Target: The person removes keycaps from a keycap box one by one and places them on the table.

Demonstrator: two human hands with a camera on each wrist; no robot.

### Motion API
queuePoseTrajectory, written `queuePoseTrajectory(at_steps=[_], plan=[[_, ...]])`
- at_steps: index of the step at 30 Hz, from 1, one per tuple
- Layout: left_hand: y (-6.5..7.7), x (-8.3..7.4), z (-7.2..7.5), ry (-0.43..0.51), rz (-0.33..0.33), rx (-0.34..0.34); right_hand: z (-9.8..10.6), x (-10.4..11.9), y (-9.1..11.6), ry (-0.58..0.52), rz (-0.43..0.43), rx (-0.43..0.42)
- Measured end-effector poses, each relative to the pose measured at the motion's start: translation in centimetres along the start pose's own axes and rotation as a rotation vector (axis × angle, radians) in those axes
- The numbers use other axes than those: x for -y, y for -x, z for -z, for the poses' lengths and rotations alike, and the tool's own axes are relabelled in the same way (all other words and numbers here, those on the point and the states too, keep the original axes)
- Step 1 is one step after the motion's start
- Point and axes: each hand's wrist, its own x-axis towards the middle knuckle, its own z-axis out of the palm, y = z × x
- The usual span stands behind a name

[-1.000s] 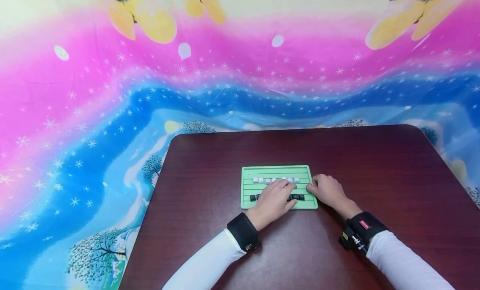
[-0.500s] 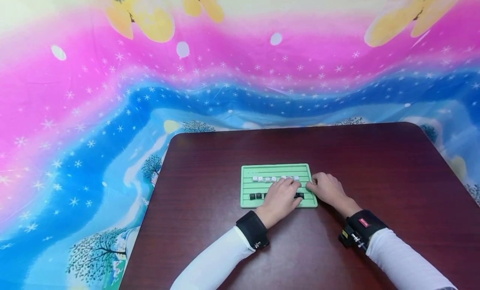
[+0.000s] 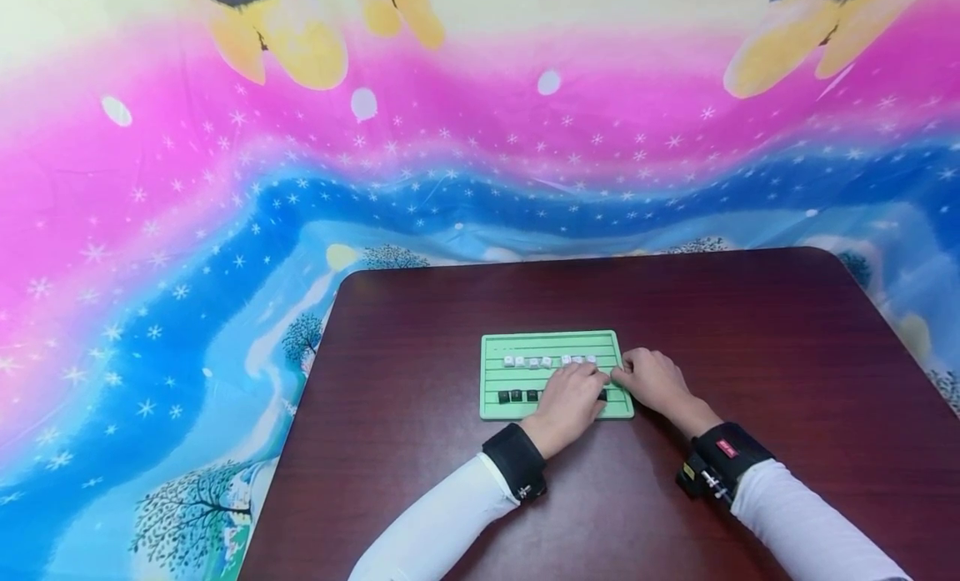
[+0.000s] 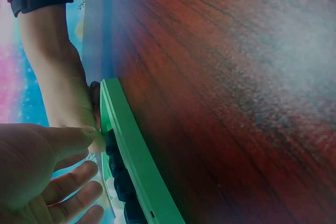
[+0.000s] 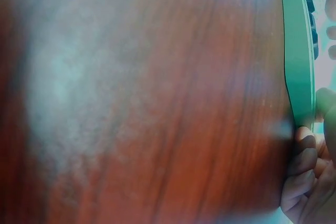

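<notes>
A light green tray with raised ridges lies on the table. It carries a row of white keycaps and a nearer row of black keycaps. My left hand is over the tray's right half, fingers loosely bent, hiding part of the black row. In the left wrist view its thumb extends near the end of the black row, holding nothing. My right hand pinches the tray's right edge, thumb on top; the right wrist view shows its curled fingers against the outer side.
The dark reddish-brown table has rounded far corners. A colourful printed cloth hangs behind it. Black wrist straps with small cameras sit over both white sleeves.
My left hand has slid to the right along the tray, uncovering more black keycaps on the left. The right hand stays at the tray's right edge, and the tray keeps its place.
</notes>
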Motion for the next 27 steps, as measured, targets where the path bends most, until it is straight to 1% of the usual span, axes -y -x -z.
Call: queuePoseTrajectory(at_steps=[5,14,18,23,27], plan=[[-0.21,0.04,-0.18,0.023,0.005,0.009,-0.02,-0.14,0.20,-0.012,0.000,0.006],[-0.40,-0.08,-0.71,-0.010,0.005,0.026,0.05,-0.08,0.35,-0.019,-0.001,0.002],[-0.33,-0.17,-0.74,-0.025,0.003,0.019,0.02,-0.02,0.36,-0.020,-0.007,0.003],[-0.38,-0.12,-0.81,-0.046,0.005,-0.007,-0.03,-0.06,0.14,-0.013,-0.009,0.005],[-0.58,-0.11,-0.90,-0.061,0.006,-0.007,0.00,-0.12,-0.03,-0.011,-0.003,0.002]])
